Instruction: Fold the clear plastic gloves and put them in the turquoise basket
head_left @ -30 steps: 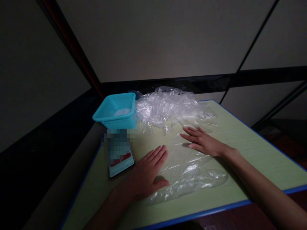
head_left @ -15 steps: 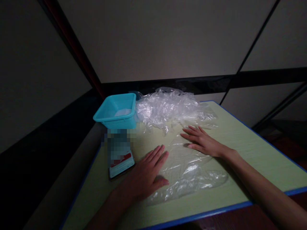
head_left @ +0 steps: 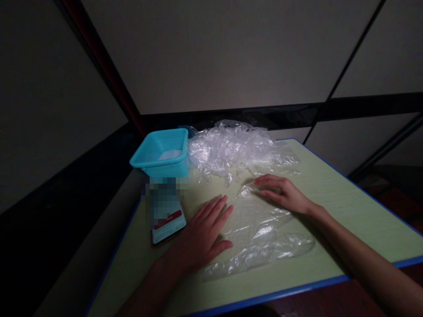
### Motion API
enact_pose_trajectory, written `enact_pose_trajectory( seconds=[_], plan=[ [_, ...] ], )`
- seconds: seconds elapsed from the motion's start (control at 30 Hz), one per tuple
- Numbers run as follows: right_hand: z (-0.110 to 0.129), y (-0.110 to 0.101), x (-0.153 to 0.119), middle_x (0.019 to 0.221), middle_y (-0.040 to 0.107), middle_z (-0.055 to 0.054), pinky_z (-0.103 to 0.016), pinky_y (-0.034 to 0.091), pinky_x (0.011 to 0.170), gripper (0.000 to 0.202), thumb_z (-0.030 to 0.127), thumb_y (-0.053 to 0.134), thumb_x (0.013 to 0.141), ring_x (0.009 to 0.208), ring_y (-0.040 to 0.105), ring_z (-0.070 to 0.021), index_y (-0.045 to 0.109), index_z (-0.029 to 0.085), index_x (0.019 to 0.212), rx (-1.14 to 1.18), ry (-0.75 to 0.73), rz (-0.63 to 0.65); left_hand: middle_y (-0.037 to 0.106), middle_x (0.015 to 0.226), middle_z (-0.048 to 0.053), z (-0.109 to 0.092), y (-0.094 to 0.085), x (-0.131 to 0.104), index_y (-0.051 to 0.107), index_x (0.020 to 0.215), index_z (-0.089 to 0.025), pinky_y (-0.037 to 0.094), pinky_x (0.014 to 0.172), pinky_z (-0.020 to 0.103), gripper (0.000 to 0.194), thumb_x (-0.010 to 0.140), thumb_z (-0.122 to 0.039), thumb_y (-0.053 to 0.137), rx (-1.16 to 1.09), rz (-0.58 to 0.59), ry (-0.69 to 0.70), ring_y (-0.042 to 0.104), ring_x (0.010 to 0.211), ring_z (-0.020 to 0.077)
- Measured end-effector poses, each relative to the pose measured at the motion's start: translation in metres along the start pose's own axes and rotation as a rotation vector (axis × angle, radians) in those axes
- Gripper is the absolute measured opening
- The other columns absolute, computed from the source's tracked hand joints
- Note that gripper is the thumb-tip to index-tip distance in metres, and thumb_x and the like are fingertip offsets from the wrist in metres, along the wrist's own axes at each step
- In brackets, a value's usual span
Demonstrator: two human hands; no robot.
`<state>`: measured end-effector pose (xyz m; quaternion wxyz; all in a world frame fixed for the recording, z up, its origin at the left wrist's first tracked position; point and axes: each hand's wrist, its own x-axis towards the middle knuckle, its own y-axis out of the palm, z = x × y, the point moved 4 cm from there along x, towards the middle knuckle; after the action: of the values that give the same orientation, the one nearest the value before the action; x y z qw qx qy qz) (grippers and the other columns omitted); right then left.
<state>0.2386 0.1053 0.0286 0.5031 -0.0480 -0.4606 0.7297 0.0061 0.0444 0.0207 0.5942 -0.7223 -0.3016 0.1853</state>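
A thin, clear plastic bag (head_left: 257,233) lies spread on the table, wrinkled and shiny along its near side. My left hand (head_left: 206,233) rests flat at the bag's left edge, fingers stretched out and thumb apart. Over the far right part of the bag is my right hand (head_left: 286,193), its fingers slightly bent together and the thumb apart from them. I see nothing held between them; whether the fingertips touch the plastic I cannot tell. Beyond both hands, a crumpled heap of clear plastic bags (head_left: 231,147) covers the far side of the table.
A turquoise plastic basin (head_left: 165,169) stands at the far left with something whitish inside. Nearer, a phone (head_left: 170,229) lies beside my left hand, its upper part blurred out. The pale table (head_left: 346,220) has a blue edge, and panelled doors (head_left: 231,57) rise behind it.
My right hand has gone from lying flat with spread fingers to a raised, bent pose with fingers drawn together. My left hand stays nearly in place on the bag.
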Motion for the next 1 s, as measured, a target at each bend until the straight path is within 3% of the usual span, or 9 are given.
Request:
enact_pose_trajectory(
  seconds=[0.07,0.17,0.3,0.43,0.67,0.73,0.8,0.9,1.0],
  plan=[
    [0.000,-0.002,0.000,0.097,0.066,-0.008,-0.038,0.048,0.080,0.019,0.031,0.056,0.082,0.090,0.061,-0.0201,0.064,0.019,0.094,0.092,0.025,-0.094,0.016,0.149,0.014,0.000,0.000,0.000,0.018,0.140,-0.018,0.020,0.107,0.047,0.063,0.088,-0.043,0.044,-0.005,-0.023,0.014,0.013,0.136,0.0270],
    [-0.001,-0.001,0.000,0.089,0.065,-0.007,-0.035,0.050,0.074,0.027,0.027,0.058,0.080,0.078,0.061,-0.0169,0.058,0.017,0.105,0.185,0.073,-0.191,0.016,0.149,0.014,0.001,0.000,-0.001,0.019,0.140,-0.017,0.022,0.107,0.046,0.061,0.090,-0.043,0.042,-0.003,-0.033,0.021,0.013,0.136,0.0265],
    [0.001,0.002,0.000,0.084,0.063,-0.004,-0.034,0.049,0.074,0.045,0.023,0.060,0.077,0.073,0.059,-0.0147,0.048,0.018,0.120,0.296,0.073,-0.167,0.017,0.148,0.015,0.001,0.001,0.000,0.019,0.140,-0.015,0.023,0.106,0.045,0.061,0.090,-0.041,0.043,0.003,-0.029,0.019,0.014,0.135,0.0264],
    [0.008,-0.001,0.000,0.077,0.061,-0.001,-0.034,0.048,0.073,0.045,0.022,0.061,0.076,0.070,0.058,-0.0140,0.049,0.020,0.120,0.314,0.079,-0.078,0.020,0.147,0.014,0.000,0.001,0.000,0.019,0.140,-0.017,0.023,0.106,0.045,0.061,0.089,-0.039,0.044,0.005,-0.026,0.011,0.017,0.135,0.0258],
    [0.011,-0.008,-0.008,0.079,0.062,0.001,-0.034,0.049,0.073,0.069,0.030,0.070,0.071,0.074,0.059,-0.0153,0.037,0.023,0.131,0.408,0.109,0.277,0.024,0.146,0.014,-0.001,0.002,0.000,0.020,0.139,-0.015,0.023,0.107,0.043,0.062,0.089,-0.042,0.044,0.010,-0.010,0.014,0.019,0.135,0.0240],
    [0.013,-0.013,-0.009,0.087,0.063,-0.003,-0.037,0.048,0.077,0.056,0.038,0.065,0.076,0.082,0.060,-0.0180,0.046,0.021,0.126,0.376,0.083,0.261,0.025,0.146,0.015,-0.001,0.002,0.000,0.023,0.138,-0.012,0.021,0.108,0.043,0.062,0.089,-0.042,0.044,0.008,-0.006,0.019,0.019,0.135,0.0243],
    [0.018,-0.015,-0.008,0.108,0.061,-0.009,-0.044,0.042,0.090,0.047,0.043,0.055,0.082,0.102,0.056,-0.0226,0.050,0.020,0.123,0.275,0.025,0.240,0.025,0.146,0.016,-0.001,0.001,0.000,0.023,0.138,-0.011,0.020,0.109,0.043,0.061,0.089,-0.042,0.043,0.000,-0.002,0.008,0.018,0.135,0.0240],
    [0.029,-0.007,-0.009,0.141,0.036,-0.011,-0.052,0.019,0.106,0.060,0.048,0.046,0.087,0.129,0.031,-0.0270,0.032,0.021,0.138,0.080,-0.045,0.337,0.020,0.147,0.015,-0.002,-0.001,0.003,0.020,0.139,-0.011,0.019,0.109,0.041,0.061,0.091,-0.043,0.039,-0.019,0.019,0.005,0.015,0.136,0.0226],
    [0.040,0.005,-0.015,0.148,0.017,-0.011,-0.054,0.006,0.108,0.069,0.048,0.043,0.088,0.135,0.016,-0.0271,0.011,0.020,0.143,-0.071,-0.077,0.466,0.016,0.148,0.016,-0.006,-0.004,0.015,0.019,0.139,-0.009,0.018,0.110,0.039,0.066,0.090,-0.051,0.034,-0.021,0.076,0.060,0.011,0.136,0.0222]
  ],
)
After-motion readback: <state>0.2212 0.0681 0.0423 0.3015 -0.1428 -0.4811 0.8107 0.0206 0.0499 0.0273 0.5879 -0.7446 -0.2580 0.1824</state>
